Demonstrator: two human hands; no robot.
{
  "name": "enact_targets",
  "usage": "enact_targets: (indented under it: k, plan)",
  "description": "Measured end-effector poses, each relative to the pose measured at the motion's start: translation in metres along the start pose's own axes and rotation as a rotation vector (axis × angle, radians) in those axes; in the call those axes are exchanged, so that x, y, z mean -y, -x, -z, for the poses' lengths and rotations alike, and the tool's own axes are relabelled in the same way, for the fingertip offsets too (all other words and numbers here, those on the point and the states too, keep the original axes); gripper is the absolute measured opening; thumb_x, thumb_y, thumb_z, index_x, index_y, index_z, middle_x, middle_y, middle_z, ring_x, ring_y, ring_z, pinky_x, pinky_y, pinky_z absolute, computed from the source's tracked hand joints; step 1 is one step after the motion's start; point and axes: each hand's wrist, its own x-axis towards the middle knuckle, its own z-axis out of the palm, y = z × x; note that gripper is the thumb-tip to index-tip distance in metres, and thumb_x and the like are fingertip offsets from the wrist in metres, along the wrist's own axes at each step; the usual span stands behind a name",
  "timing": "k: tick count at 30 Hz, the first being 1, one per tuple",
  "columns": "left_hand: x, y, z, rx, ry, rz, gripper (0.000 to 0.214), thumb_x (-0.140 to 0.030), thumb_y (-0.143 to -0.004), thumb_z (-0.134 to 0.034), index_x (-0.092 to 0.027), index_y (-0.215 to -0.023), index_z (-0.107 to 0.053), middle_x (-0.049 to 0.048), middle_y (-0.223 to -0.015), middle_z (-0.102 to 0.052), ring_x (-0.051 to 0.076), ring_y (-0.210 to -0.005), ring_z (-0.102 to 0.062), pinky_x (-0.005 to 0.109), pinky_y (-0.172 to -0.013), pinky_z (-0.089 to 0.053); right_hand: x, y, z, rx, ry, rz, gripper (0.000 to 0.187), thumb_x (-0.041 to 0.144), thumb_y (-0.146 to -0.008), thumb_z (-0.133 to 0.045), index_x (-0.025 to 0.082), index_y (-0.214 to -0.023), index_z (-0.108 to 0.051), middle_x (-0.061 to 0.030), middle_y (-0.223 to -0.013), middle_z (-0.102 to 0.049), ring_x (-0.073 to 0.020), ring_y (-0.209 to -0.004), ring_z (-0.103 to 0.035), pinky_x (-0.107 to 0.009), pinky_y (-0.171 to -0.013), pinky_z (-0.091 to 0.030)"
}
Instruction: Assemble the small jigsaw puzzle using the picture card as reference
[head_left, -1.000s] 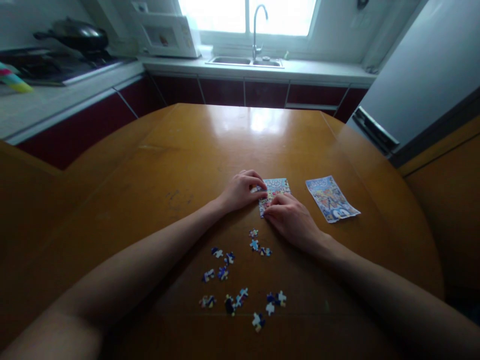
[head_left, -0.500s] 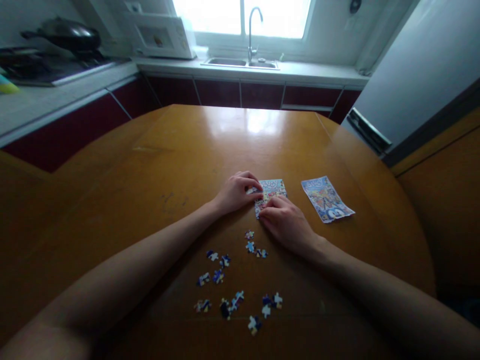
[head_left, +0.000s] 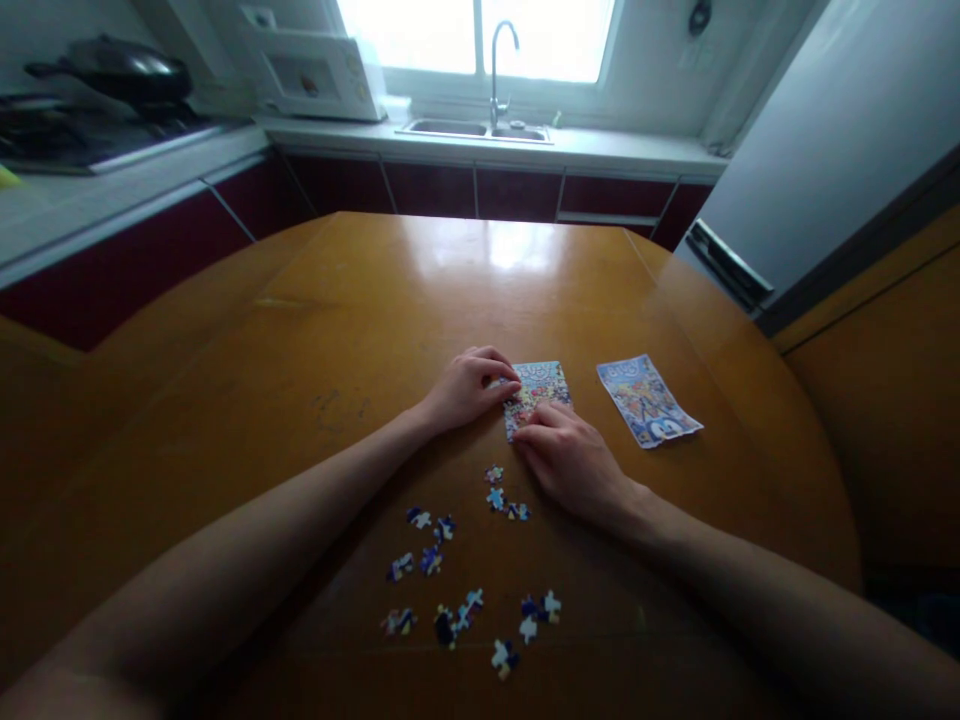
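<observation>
A partly assembled jigsaw puzzle (head_left: 546, 380) lies flat on the wooden table, its printed picture small and many-coloured. My left hand (head_left: 471, 388) rests at its left edge, thumb and curled fingers closed on that border. Over the lower part of the puzzle is my right hand (head_left: 566, 450), fingers bent and pressed together at the bottom edge; whatever they may pinch is hidden beneath them. Nearer to me lie loose jigsaw pieces (head_left: 496, 497), with more piece clusters (head_left: 431, 560) to the left and several others (head_left: 529, 628) toward the front.
A creased printed picture sheet (head_left: 651, 400) lies right of the puzzle. The wide wooden table (head_left: 360, 310) has rounded sides. Beyond it are a sink (head_left: 450, 128) with a tall faucet, a microwave (head_left: 319, 75), a pan (head_left: 127, 72) on the stove and a refrigerator (head_left: 817, 160).
The view has shifted slightly, so the scene sits a little further left. My hands stay at the puzzle, with only slight finger movement on the right. The loose pieces lie as before.
</observation>
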Motion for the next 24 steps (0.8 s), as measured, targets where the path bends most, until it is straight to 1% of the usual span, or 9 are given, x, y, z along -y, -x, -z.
enact_targets:
  k: [4, 7, 9, 11, 14, 16, 20, 24]
  plan:
    - [-0.004, -0.002, 0.004, -0.004, 0.144, 0.07, 0.015, -0.029, -0.086, -0.068, -0.018, -0.089, -0.077, 0.0078, -0.095, -0.069, 0.017, -0.083, -0.062, 0.03, -0.074, -0.051, -0.004, 0.005, 0.007, -0.018, -0.002, -0.098, 0.018, 0.012, -0.092, -0.055, 0.019, -0.093, -0.072, -0.007, -0.093, -0.065, -0.0208, -0.093, -0.054, -0.035, -0.084, -0.046]
    - [-0.007, -0.005, 0.012, 0.018, 0.232, 0.147, 0.017, -0.029, -0.085, -0.067, -0.016, -0.09, -0.077, 0.0088, -0.097, -0.069, 0.015, -0.08, -0.062, 0.027, -0.069, -0.05, -0.01, 0.008, 0.013, -0.037, -0.037, -0.156, 0.018, 0.011, -0.089, -0.057, 0.019, -0.095, -0.072, -0.0068, -0.092, -0.065, -0.021, -0.092, -0.055, -0.035, -0.083, -0.046]
    - [-0.009, -0.006, 0.018, 0.064, 0.241, 0.222, 0.018, -0.03, -0.083, -0.068, -0.015, -0.091, -0.076, 0.0076, -0.091, -0.069, 0.014, -0.074, -0.06, 0.025, -0.065, -0.048, -0.013, 0.01, 0.017, -0.054, -0.052, -0.177, 0.018, 0.011, -0.088, -0.057, 0.019, -0.095, -0.072, -0.0069, -0.092, -0.065, -0.0212, -0.091, -0.055, -0.036, -0.083, -0.047]
    - [-0.012, -0.006, 0.024, 0.144, 0.21, 0.282, 0.019, -0.032, -0.08, -0.07, -0.015, -0.087, -0.075, 0.0047, -0.078, -0.067, 0.012, -0.066, -0.057, 0.024, -0.06, -0.044, -0.013, 0.011, 0.021, -0.061, -0.047, -0.189, 0.019, 0.01, -0.087, -0.057, 0.019, -0.095, -0.073, -0.007, -0.091, -0.065, -0.0215, -0.09, -0.054, -0.036, -0.082, -0.046]
    - [-0.018, -0.004, 0.029, 0.318, 0.157, 0.293, 0.02, -0.035, -0.077, -0.072, -0.015, -0.077, -0.071, 0.0007, -0.064, -0.06, 0.011, -0.059, -0.05, 0.023, -0.053, -0.037, -0.007, 0.013, 0.024, -0.002, -0.018, -0.185, 0.019, 0.011, -0.088, -0.056, 0.019, -0.094, -0.073, -0.0069, -0.089, -0.064, -0.0217, -0.088, -0.054, -0.036, -0.081, -0.046]
    - [-0.023, -0.003, 0.031, 0.391, 0.127, 0.294, 0.022, -0.036, -0.076, -0.072, -0.015, -0.071, -0.067, -0.0012, -0.06, -0.055, 0.01, -0.056, -0.045, 0.022, -0.05, -0.033, 0.0, 0.015, 0.024, 0.063, 0.005, -0.171, 0.02, 0.012, -0.089, -0.055, 0.02, -0.093, -0.073, -0.0067, -0.088, -0.063, -0.0217, -0.087, -0.053, -0.035, -0.08, -0.044]
    - [-0.028, 0.0, 0.033, 0.446, 0.067, 0.303, 0.028, -0.04, -0.076, -0.071, -0.016, -0.064, -0.062, -0.0028, -0.056, -0.049, 0.009, -0.052, -0.039, 0.023, -0.048, -0.026, 0.014, 0.018, 0.023, 0.166, 0.049, -0.144, 0.021, 0.011, -0.09, -0.053, 0.021, -0.095, -0.071, -0.0066, -0.085, -0.061, -0.0213, -0.084, -0.052, -0.034, -0.077, -0.042]
    - [-0.029, 0.001, 0.031, 0.477, 0.051, 0.299, 0.033, -0.044, -0.076, -0.071, -0.016, -0.062, -0.06, -0.0025, -0.055, -0.048, 0.009, -0.052, -0.039, 0.024, -0.048, -0.024, 0.018, 0.019, 0.019, 0.203, 0.088, -0.128, 0.022, 0.011, -0.09, -0.052, 0.021, -0.099, -0.069, -0.0064, -0.085, -0.061, -0.0209, -0.082, -0.05, -0.033, -0.075, -0.039]
